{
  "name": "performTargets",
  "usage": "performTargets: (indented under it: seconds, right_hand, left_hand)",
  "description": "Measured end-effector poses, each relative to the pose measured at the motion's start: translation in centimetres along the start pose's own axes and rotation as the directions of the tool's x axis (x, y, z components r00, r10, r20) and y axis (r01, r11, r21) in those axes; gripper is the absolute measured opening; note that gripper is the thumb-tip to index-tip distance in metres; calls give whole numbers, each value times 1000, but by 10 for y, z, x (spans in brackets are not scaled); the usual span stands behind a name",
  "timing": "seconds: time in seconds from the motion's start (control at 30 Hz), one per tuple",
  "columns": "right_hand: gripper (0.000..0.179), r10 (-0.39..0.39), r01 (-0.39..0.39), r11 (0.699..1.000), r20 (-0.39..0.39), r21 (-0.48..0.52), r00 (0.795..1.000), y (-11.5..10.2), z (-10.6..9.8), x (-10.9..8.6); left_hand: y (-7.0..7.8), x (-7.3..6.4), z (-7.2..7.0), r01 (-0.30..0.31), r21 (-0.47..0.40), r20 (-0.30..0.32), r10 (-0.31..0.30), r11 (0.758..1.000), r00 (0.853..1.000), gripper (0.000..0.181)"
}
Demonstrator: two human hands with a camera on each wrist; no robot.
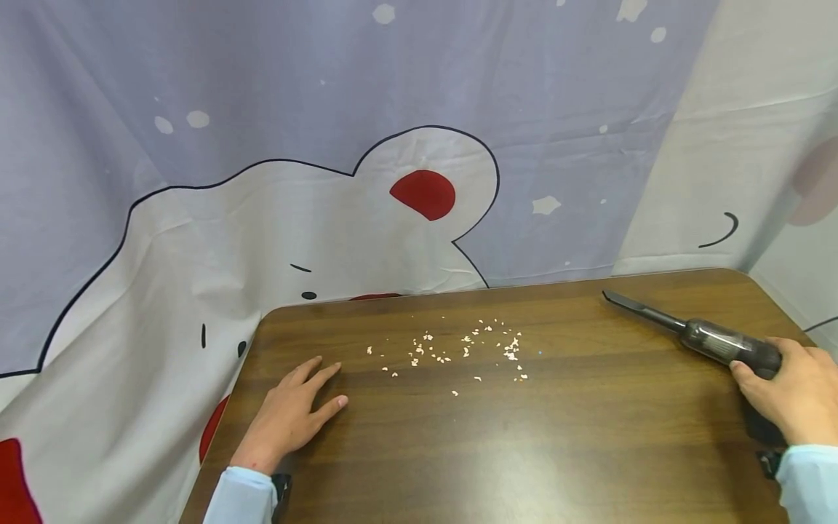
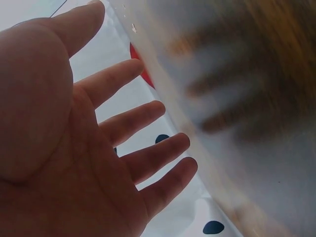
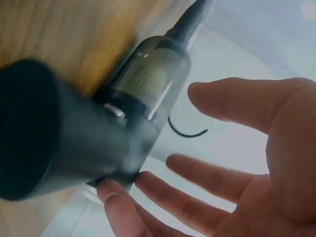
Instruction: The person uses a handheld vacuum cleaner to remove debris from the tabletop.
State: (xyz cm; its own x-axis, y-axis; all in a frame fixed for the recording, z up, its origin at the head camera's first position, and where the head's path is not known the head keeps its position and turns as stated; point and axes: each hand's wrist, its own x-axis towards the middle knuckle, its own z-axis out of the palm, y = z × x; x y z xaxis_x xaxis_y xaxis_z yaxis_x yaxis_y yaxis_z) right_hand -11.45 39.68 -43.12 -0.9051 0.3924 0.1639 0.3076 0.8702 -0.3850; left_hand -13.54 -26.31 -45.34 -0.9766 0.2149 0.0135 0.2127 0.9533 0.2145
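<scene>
A black handheld vacuum cleaner (image 1: 723, 342) with a see-through dust chamber and a long narrow nozzle lies at the table's right side, nozzle towards the far edge. At its rear end is my right hand (image 1: 799, 386). In the right wrist view the thumb stands apart from the vacuum's body (image 3: 143, 84), while some fingertips (image 3: 111, 192) are at or just beside its dark handle; contact is unclear. My left hand (image 1: 288, 415) is palm down over the table's left side, fingers spread and holding nothing. Small pale scraps (image 1: 419, 353) lie scattered between the hands.
The brown wooden table (image 1: 524, 444) has a glossy top. Behind it hangs a printed curtain (image 1: 294, 225) that reaches the far edge and left side. A thin dark cord (image 1: 821, 323) shows beyond the right edge.
</scene>
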Motion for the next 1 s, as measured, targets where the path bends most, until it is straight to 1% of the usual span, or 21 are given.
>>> performTargets:
  seconds: [0.13,0.23,0.37,0.53,0.6,0.67,0.77,0.87,0.93,1.0]
  right_hand:
    - [76,100,-100,994,19,49,995,4,1,0]
    - [86,150,-153,986,44,66,988,8,2,1]
    - [89,198,-201,978,71,50,978,12,4,6]
    - [95,271,-272,962,132,-8,954,18,5,11]
    - [98,277,-276,961,148,-25,949,20,6,11]
    - [98,272,-268,962,155,-49,950,21,7,11]
    - [95,263,-251,964,166,-89,950,23,9,11]
    - [93,266,-240,959,197,-149,944,24,10,11]
    - [92,254,-216,958,210,-187,944,25,11,12]
    - [90,249,-203,957,228,-206,941,25,11,12]
  left_hand:
    - [0,-1,-1,1,-1,1,-1,1000,1000,63]
    - [0,-1,-1,0,-3,1,0,1000,1000,63]
    - [0,-1,-1,1,-6,1,-1,1000,1000,63]
    - [0,0,-1,3,-10,-1,-3,1000,1000,63]
    - [0,0,0,4,-12,1,-4,1000,1000,63]
    - [0,0,0,5,-13,1,-5,1000,1000,63]
    - [0,0,1,4,-17,1,-4,1000,1000,63]
    - [1,0,1,3,-22,0,-3,1000,1000,63]
    - [0,0,1,2,-23,1,-2,1000,1000,63]
    - [0,0,2,2,-23,3,-2,1000,1000,63]
